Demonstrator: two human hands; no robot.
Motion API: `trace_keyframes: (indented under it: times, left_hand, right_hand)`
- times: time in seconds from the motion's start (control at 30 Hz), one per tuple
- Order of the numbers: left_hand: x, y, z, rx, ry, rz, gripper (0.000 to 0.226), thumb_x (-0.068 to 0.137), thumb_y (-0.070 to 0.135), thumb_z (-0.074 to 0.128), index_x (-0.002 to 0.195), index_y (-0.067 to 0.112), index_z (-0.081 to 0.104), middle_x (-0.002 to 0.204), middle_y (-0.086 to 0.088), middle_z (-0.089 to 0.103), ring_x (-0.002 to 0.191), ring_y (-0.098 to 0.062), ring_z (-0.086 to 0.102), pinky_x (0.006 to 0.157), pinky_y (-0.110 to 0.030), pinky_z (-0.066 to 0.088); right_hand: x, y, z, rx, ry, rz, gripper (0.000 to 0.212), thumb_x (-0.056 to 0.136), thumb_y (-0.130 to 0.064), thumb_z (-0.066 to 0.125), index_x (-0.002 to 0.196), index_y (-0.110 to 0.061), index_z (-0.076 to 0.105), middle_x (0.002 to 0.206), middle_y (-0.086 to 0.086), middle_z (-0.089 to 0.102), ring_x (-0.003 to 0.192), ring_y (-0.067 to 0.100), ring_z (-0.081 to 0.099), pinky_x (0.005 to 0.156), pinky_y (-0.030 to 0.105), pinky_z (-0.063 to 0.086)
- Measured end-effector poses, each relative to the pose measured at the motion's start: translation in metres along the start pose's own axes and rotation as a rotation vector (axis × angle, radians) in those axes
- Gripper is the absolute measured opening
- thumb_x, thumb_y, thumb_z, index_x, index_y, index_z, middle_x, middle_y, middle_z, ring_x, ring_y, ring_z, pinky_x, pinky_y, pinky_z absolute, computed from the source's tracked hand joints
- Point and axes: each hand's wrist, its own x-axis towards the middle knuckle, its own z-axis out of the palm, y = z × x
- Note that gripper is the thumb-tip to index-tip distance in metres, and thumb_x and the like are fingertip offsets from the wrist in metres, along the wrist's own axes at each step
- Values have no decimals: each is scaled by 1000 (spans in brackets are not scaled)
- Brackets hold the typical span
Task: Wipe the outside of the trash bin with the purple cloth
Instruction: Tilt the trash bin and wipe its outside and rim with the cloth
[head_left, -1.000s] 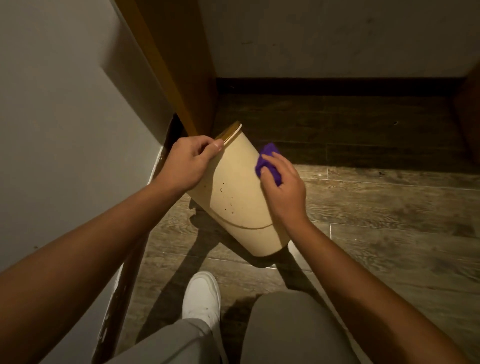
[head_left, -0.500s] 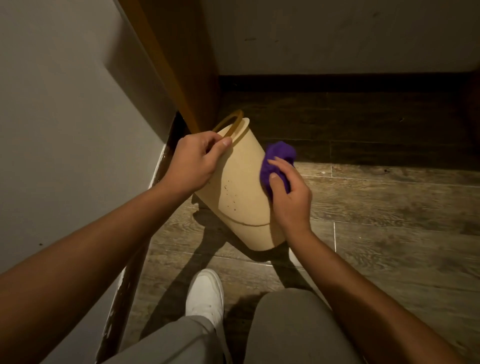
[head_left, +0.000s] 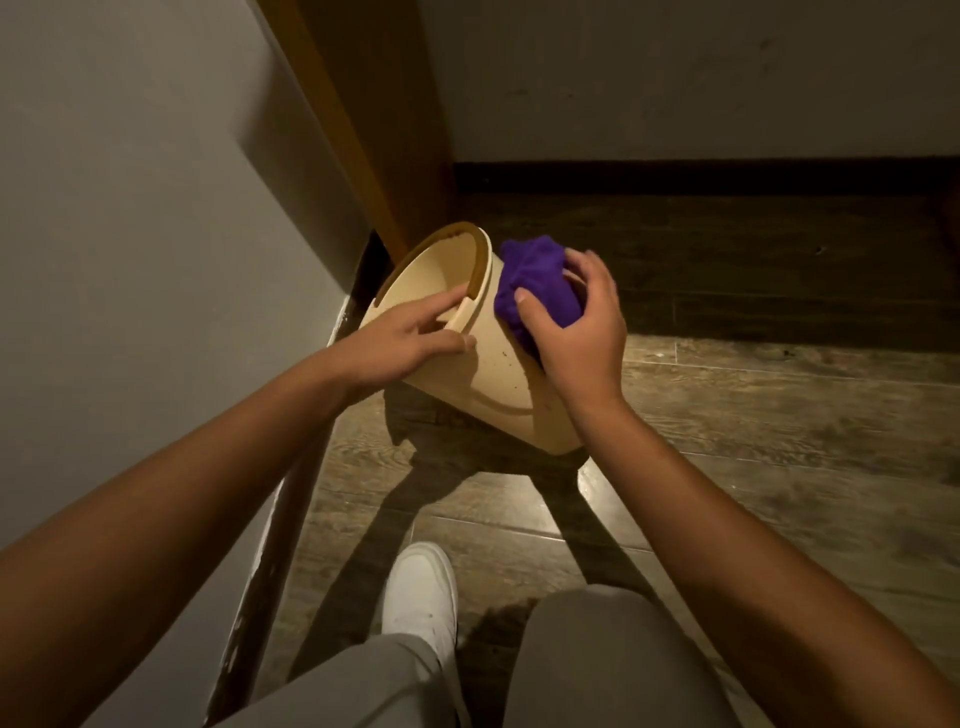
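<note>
A cream plastic trash bin (head_left: 493, 374) is tilted with its open mouth facing up and to the left, its base resting on the floor. Small dark specks dot its side. My left hand (head_left: 400, 340) grips the rim, fingers inside the mouth and thumb on the outer wall. My right hand (head_left: 576, 327) presses a bunched purple cloth (head_left: 535, 291) against the upper right side of the bin, just below the rim. The bin's far side is hidden.
A grey wall (head_left: 156, 260) runs close on the left, with a wooden door frame (head_left: 374, 124) just behind the bin. Dark wood-plank floor (head_left: 779, 441) stretches to the right. My white shoe (head_left: 421, 592) and grey trouser legs sit below the bin.
The bin has rotated so its open mouth now shows. My left hand shifted from the outer side to the rim. The cloth and right hand moved up toward the rim.
</note>
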Motion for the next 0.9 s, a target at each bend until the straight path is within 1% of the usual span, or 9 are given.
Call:
trace_keyframes:
  times: [0.13,0.2,0.33,0.43,0.5,0.6,0.73,0.83,0.9]
  left_hand:
    - [0,-2,2,-23,34,17,55,100,51,50,153,47,33,119,40,46,106,13,50,78,-13,41]
    - [5,2,3,-3,79,69,52,102,54,44,153,45,36,127,31,53,113,9,53,87,-20,44]
    - [15,4,9,-39,101,149,47,105,47,36,150,34,44,146,9,56,135,-6,49,116,-39,36]
    - [20,7,14,-114,110,153,39,109,37,36,146,32,50,140,11,60,131,-4,53,115,-37,39]
    - [20,10,14,-116,152,137,42,109,37,36,148,28,50,137,13,62,127,0,55,112,-32,42]
    - [20,9,12,-122,211,102,46,108,42,36,151,27,47,145,5,58,132,-11,53,113,-40,41]
    - [21,8,15,-114,297,63,49,106,48,37,152,30,45,149,5,51,132,-18,47,112,-43,37]
    - [23,10,20,-135,317,95,48,106,47,39,151,29,46,136,22,52,120,-4,48,96,-25,39]
    - [25,12,23,-108,315,125,49,107,45,40,152,25,45,135,21,49,116,2,46,87,-14,34]
  right_hand:
    - [4,-6,0,40,-14,-37,46,91,-39,77,132,-22,67,126,-7,70,113,4,64,91,23,57]
    - [0,-12,6,75,-9,-95,39,92,-38,76,127,-23,70,122,-8,73,113,4,66,94,28,57]
    - [-10,-12,25,1,16,-197,36,98,-35,68,131,-21,69,138,-2,66,133,15,54,109,45,47]
    - [-19,-2,35,-129,-5,-265,46,101,-37,61,144,-21,59,157,3,50,151,26,34,118,56,33]
    - [-24,10,35,-198,-43,-328,52,100,-36,61,149,-20,54,163,9,41,155,32,26,119,60,30]
    - [-24,35,26,-333,-92,-407,56,97,-34,66,150,-20,54,164,15,37,155,38,25,118,62,30]
    - [-29,71,4,-376,-90,-277,57,96,-41,61,150,-27,51,166,13,31,155,37,23,119,52,28]
    - [-27,89,-10,-340,-40,-39,56,96,-43,56,150,-28,50,165,10,34,150,35,31,116,50,33]
    - [-20,95,-16,-274,12,142,53,98,-41,54,149,-29,51,161,7,41,145,29,39,115,53,39]
